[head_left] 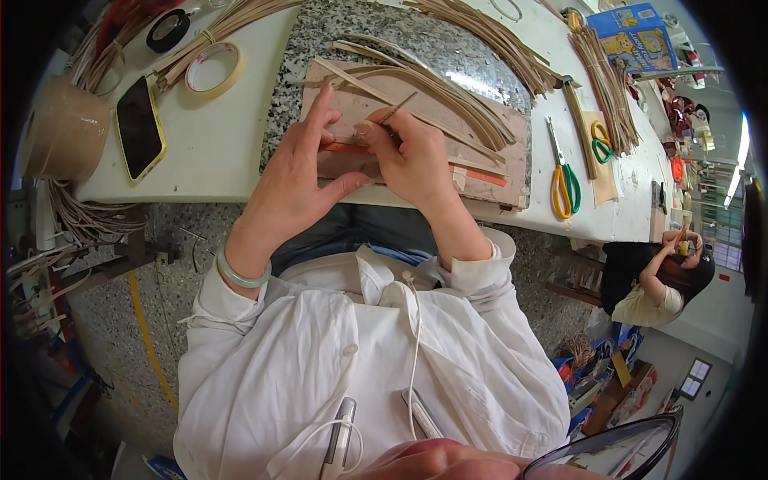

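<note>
My right hand (416, 156) is closed in a pinch around a thin dark pencil-like stick (402, 106), whose upper end points up and right. My left hand (294, 172) lies opposite with thumb and fingers apart, the fingertips over a brownish-pink board (352, 96). Between the hands runs an orange strip (348, 148); another orange piece (480, 174) shows right of my right hand. Whether they are one length I cannot tell. Several flat tan strips (448, 92) curve across the board beyond my hands. The lower end of the stick is hidden by my fingers.
Under the board lies a speckled stone slab (292, 88). To the left are a phone (140, 128), a tape roll (214, 70) and black tape (168, 30). Scissors (565, 172), a hammer (580, 120) and strip bundles (604, 88) lie right. Another person (660, 280) sits farther right.
</note>
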`<state>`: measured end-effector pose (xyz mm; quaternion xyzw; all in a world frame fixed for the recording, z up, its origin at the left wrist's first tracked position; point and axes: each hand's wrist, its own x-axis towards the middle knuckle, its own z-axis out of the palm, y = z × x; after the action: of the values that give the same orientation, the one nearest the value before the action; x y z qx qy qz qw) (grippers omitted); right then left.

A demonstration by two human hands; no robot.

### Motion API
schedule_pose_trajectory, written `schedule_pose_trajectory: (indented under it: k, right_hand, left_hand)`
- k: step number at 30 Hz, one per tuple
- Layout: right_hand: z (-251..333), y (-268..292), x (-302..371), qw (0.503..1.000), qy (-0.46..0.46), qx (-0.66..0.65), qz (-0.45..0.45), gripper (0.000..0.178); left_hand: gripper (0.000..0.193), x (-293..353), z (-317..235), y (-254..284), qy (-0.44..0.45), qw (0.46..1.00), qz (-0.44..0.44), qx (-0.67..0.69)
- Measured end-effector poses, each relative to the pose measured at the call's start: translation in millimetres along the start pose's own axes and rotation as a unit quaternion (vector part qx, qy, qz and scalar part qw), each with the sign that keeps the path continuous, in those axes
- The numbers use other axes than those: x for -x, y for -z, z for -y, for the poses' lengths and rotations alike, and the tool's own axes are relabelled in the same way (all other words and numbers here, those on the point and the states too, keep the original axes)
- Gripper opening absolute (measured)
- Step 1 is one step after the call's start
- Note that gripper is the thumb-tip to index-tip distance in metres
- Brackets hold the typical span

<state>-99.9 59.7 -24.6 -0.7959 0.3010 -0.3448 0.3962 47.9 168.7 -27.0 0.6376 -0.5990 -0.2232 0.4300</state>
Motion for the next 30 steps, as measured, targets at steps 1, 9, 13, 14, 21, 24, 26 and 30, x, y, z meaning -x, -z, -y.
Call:
schedule_pose_trajectory:
  k: [1,9,13,14,21,24,26,30]
  right_hand:
    - [2,1,0,1.0,-0.019,-0.012,0.005,0.005]
    - [2,-15,-3,0.999,-0.001,-0.034,-0.008,0.005]
    - [-3,-19,-2,1.0,0.01,-0.019,-0.014,0.006]
    - [-5,-20,-1,1.0,0.014,-0.015,-0.017,0.006]
    - [-7,7,0,0.973,-0.084,-0.215,0.001,0.009]
    - [-7,43,10,0.978,-0.055,-0.19,-0.06,0.012]
    - [-7,71,19,0.997,-0.049,-0.031,-0.042,0.018]
    - [-21,93,25,0.961,0.111,0.251,0.043,0.016]
  left_hand:
    - [0.11,-1,0,1,0.009,1.0,0.0,0.01]
    - [0.121,-1,0,0,0.014,0.997,-0.032,0.065]
    - [0.124,0,2,-1,0.01,0.997,-0.03,0.073]
    - [0.124,-1,2,-2,0.011,0.997,-0.029,0.075]
    - [0.127,-1,-4,-1,0.001,0.999,-0.014,0.029]
    - [0.124,-1,-3,0,-0.003,1.0,-0.005,0.028]
    - [0.119,0,-2,3,0.002,1.0,0.004,0.026]
    - [0.095,-6,-18,10,0.02,1.0,0.024,0.0]
